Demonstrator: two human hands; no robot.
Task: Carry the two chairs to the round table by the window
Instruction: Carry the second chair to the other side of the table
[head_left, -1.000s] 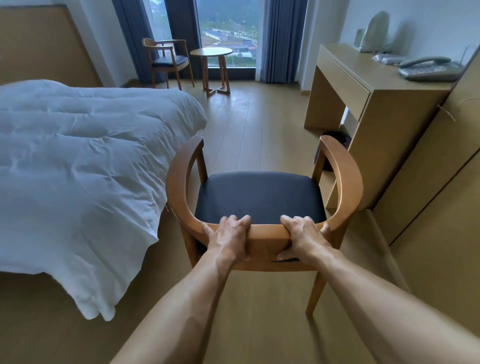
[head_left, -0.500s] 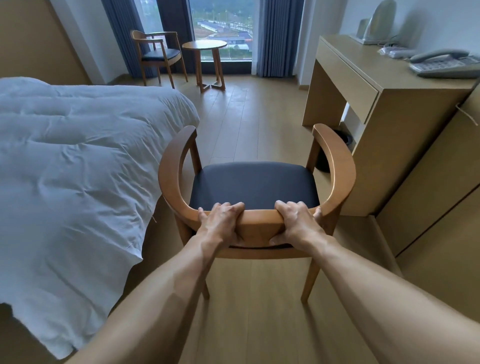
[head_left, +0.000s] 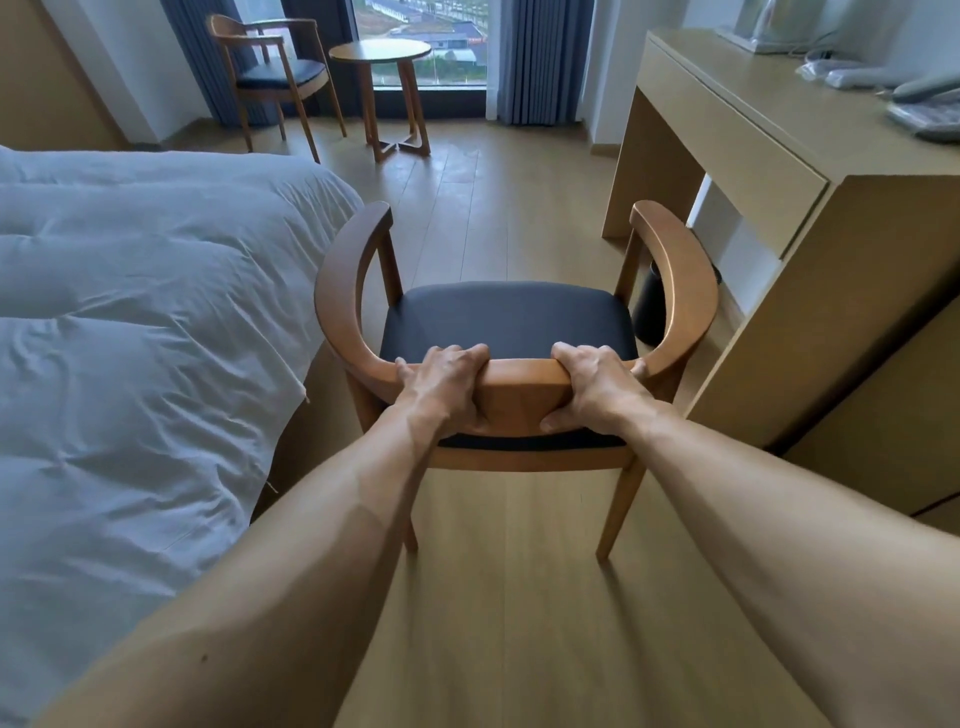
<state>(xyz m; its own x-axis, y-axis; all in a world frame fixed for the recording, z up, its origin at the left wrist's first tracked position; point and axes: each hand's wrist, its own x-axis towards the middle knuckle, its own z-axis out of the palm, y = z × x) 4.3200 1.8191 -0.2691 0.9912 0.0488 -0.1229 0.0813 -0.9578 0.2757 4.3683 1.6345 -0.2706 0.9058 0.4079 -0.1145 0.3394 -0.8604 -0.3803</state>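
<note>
A wooden armchair with a black seat (head_left: 506, 317) is right in front of me, its back toward me. My left hand (head_left: 447, 389) and my right hand (head_left: 597, 389) both grip the top of its curved backrest, fingers over the rail. Whether its legs touch the floor I cannot tell. Far ahead stands the round wooden table (head_left: 382, 51) by the window. A second, matching armchair (head_left: 275, 78) sits just left of that table.
A bed with a white duvet (head_left: 130, 338) fills the left side. On the right stands a wooden desk (head_left: 769, 135) with a telephone (head_left: 930, 111), and a dark bin (head_left: 652, 306) sits under it. A strip of wooden floor (head_left: 493, 197) runs between them toward the window.
The chair and I have moved forward between bed and desk; the table and far chair look nearer. Both hands keep the same grip on the backrest.
</note>
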